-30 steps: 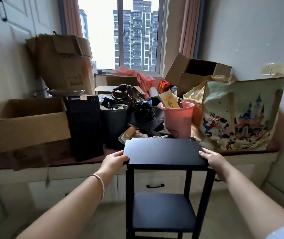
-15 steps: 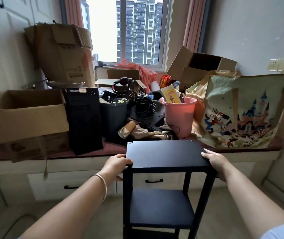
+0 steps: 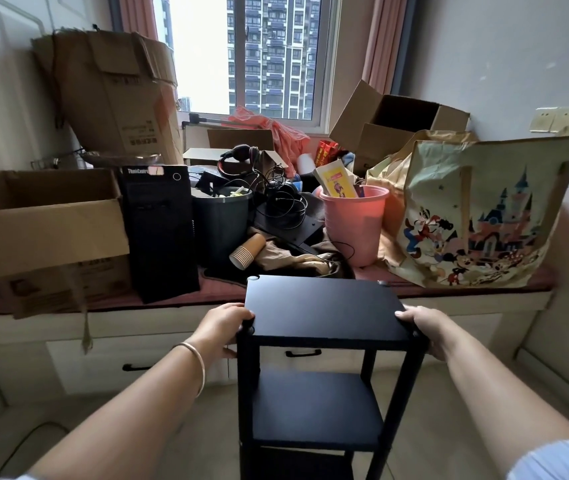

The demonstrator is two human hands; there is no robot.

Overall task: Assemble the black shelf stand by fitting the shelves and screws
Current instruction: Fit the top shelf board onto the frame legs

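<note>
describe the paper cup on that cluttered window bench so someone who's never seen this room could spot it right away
Start at the window bench below the window, then find the dark grey bin and the pink bucket standing on it. Between them, low down, lies the paper cup: brown, ribbed, tipped on its side with its open mouth toward the camera, the only thing there lying over.

The black computer tower carries "ThinkCentre" in pale letters along its top front edge, partly covered. Print on the tall cardboard box is unreadable.

Left hand has slid down to the near-left corner of the black shelf stand; right hand likewise to the near-right corner.
</note>
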